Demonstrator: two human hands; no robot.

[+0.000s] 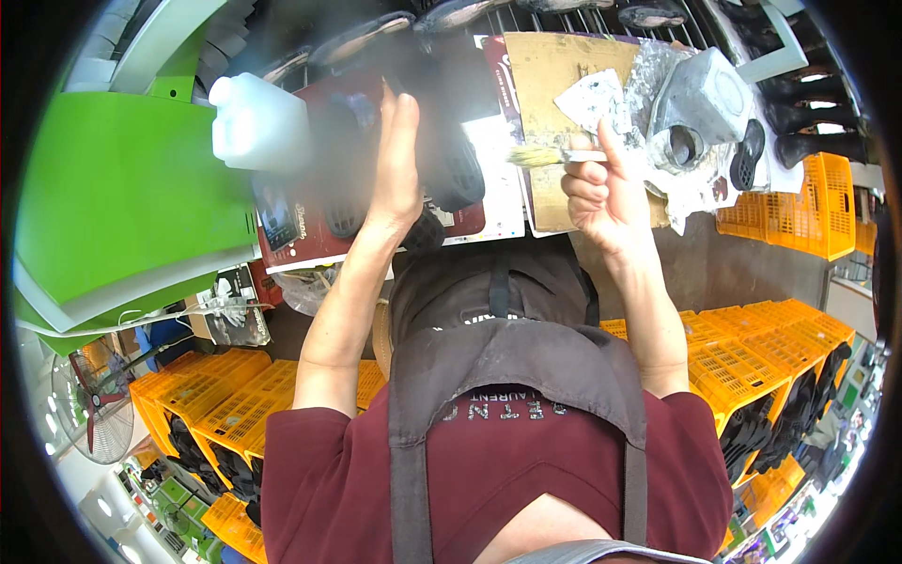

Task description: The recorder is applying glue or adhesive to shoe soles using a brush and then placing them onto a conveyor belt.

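My right hand [606,188] is closed round the handle of a paintbrush [536,156], whose pale bristles point left over the board's edge. My left hand [398,160] is raised above the work table with its fingers stretched out, seen edge-on. Nothing shows in its grip, though a hazy blur hides part of the area around it. Dark shoe soles lie near it: one textured sole [460,174] to its right, another [343,209] to its left, and a smaller dark piece [425,231] by the wrist at the table's front edge.
A white plastic jug [258,122] stands left beside a green machine [132,179]. On the right, a cardboard sheet [550,94] carries a glue-smeared container [709,94] and an open-mouthed pot [678,148]; a small sole [748,156] lies beside them. Shoes line the far rack. Orange crates [742,352] stand behind me.
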